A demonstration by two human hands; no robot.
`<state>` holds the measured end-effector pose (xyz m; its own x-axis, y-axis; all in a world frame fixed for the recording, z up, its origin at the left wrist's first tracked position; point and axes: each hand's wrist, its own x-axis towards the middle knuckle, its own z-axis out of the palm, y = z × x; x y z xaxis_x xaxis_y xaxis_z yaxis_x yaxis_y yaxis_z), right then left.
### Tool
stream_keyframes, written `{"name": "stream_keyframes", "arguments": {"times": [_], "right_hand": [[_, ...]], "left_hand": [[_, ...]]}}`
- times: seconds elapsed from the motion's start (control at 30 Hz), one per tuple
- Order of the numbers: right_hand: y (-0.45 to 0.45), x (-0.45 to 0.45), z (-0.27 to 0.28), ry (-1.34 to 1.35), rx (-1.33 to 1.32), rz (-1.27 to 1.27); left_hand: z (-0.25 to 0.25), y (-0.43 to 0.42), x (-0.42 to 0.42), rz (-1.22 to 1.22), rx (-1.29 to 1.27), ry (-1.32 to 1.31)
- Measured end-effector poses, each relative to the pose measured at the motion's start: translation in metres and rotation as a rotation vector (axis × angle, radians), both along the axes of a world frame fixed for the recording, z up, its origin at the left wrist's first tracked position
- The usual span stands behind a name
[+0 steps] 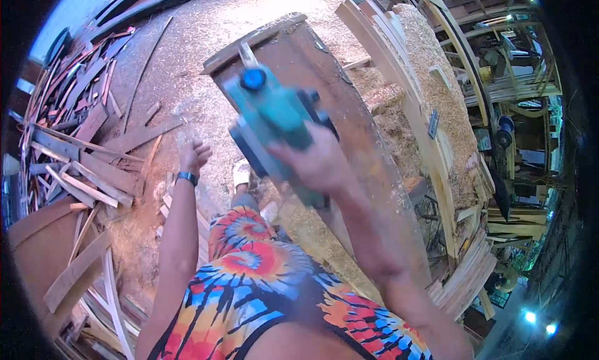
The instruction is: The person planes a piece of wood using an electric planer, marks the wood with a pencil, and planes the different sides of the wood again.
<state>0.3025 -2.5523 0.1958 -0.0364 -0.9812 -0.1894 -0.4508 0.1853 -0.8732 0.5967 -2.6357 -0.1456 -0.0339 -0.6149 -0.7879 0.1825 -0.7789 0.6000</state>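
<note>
A green power planer with a blue round knob at its front is over a long wooden workbench. My right hand is wrapped round the planer's rear handle; both are blurred by motion. Under the planer's front, a narrow pale piece of wood pokes out near the bench's far end. To the left of the bench, my left hand hangs in the air with its fingers apart and nothing in it, a dark watch on its wrist. Whether the planer touches the wood cannot be made out.
Scrap wood is heaped along the left side. Long boards lean or lie right of the bench, beside piled shavings. More planks are stacked at the lower right. Shavings cover the floor, and my foot stands left of the bench.
</note>
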Motion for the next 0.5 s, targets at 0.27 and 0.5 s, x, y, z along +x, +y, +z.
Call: {"name": "stream_keyframes", "arguments": {"times": [0.27, 0.5], "right_hand": [[0.184, -0.035, 0.008, 0.039, 0.267, -0.109], [0.148, -0.029, -0.008, 0.031, 0.158, -0.095]], "left_hand": [[-0.121, 0.143, 0.079, -0.66, 0.056, -0.398], [-0.142, 0.184, 0.078, -1.024, 0.176, -0.415]]}}
